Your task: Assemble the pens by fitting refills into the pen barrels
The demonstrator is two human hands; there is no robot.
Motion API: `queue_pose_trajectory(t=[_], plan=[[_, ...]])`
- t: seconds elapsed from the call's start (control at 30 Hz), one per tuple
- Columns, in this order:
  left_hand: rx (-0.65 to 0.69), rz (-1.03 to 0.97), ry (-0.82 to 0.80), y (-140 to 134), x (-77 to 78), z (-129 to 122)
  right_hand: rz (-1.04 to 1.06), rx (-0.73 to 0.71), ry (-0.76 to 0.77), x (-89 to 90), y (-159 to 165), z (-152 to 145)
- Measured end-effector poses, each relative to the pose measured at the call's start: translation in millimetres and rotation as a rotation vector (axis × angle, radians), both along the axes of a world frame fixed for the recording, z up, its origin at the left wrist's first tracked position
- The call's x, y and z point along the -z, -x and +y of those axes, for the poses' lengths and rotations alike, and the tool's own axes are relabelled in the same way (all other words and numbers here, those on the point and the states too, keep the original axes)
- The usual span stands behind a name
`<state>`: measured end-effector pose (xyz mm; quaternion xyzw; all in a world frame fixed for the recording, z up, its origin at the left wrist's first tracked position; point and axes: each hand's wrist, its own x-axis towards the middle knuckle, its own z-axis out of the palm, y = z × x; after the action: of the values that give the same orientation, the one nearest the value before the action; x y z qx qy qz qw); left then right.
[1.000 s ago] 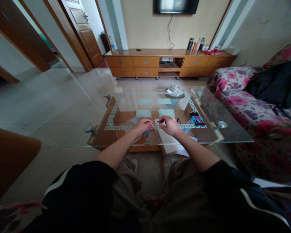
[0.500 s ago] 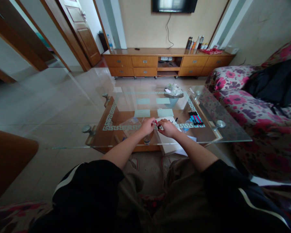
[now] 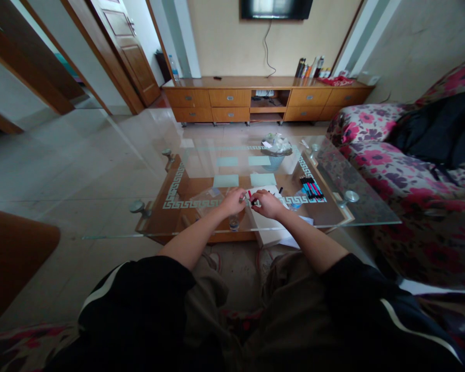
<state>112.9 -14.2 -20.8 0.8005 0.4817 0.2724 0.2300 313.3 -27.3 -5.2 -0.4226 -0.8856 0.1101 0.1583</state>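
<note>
My left hand [image 3: 234,201] is over the near part of the glass table [image 3: 201,219], its fingers curled together. What they hold, if anything, is too small to make out. Just to its right, my right hand [image 3: 267,203] pinches a short red-and-black pen piece [image 3: 250,194], with the red end pointing up toward my left fingertips. A narrow gap parts the two hands. Beneath them shows a white box or pad [image 3: 264,223]. To the right, a row of black, pink and blue pens [image 3: 312,187] lies on the table.
A small dark piece [image 3: 281,190] lies past my right hand. Near the front edge is a small clear object [image 3: 234,223]. A filled waste basket [image 3: 273,163] shows beyond the tabletop's middle. The flowered sofa [image 3: 372,157] stands to the right, the wooden cabinet [image 3: 230,98] ahead.
My left hand has drawn slightly left, away from the red end, which now shows more clearly. My right hand keeps its pinch. The whole view has shifted a little.
</note>
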Motion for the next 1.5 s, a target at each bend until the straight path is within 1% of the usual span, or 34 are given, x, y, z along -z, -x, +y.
queue_pose_trajectory(t=[0.23, 0.4, 0.57, 0.63, 0.73, 0.87, 0.93, 1.0, 1.07, 1.13, 1.2, 1.33, 1.4, 1.5], plan=[[0.112, 0.057, -0.067, 13, 4.0, 3, -0.033, -0.033, 0.013, 0.8, 0, 0], [0.116, 0.097, -0.038, 16, 3.7, 3, 0.0, -0.035, 0.009, 1.3, 0, 2], [0.098, 0.127, -0.02, 17, 3.8, 2, 0.128, 0.03, -0.017, -2.8, -5, 3], [0.099, 0.113, -0.03, 17, 3.7, 1, 0.213, 0.094, -0.065, -5.8, -9, 5], [0.083, 0.069, -0.053, 18, 2.4, 0, 0.356, 0.261, -0.156, -9.0, -19, 10], [-0.013, 0.057, -0.074, 25, 1.3, 2, 0.459, 0.51, -0.251, -7.5, -36, 19], [-0.057, 0.048, -0.084, 30, 2.0, 3, 0.469, 0.577, -0.266, -5.2, -44, 22], [-0.083, 0.039, -0.092, 35, 3.3, 5, 0.472, 0.614, -0.273, -3.1, -50, 24], [-0.092, 0.039, -0.096, 40, 4.9, 5, 0.472, 0.632, -0.29, -1.8, -55, 25], [-0.092, 0.043, -0.099, 43, 6.4, 5, 0.457, 0.617, -0.316, -1.6, -58, 24], [-0.085, 0.046, -0.105, 46, 7.9, 5, 0.429, 0.57, -0.329, -2.1, -59, 23], [-0.061, 0.057, -0.117, 48, 11.0, 6, 0.383, 0.481, -0.309, -1.9, -61, 19], [-0.057, 0.069, -0.123, 49, 12.0, 6, 0.378, 0.48, -0.308, 0.3, -65, 19], [-0.052, 0.085, -0.129, 51, 12.2, 6, 0.387, 0.529, -0.314, 6.4, -74, 22]])
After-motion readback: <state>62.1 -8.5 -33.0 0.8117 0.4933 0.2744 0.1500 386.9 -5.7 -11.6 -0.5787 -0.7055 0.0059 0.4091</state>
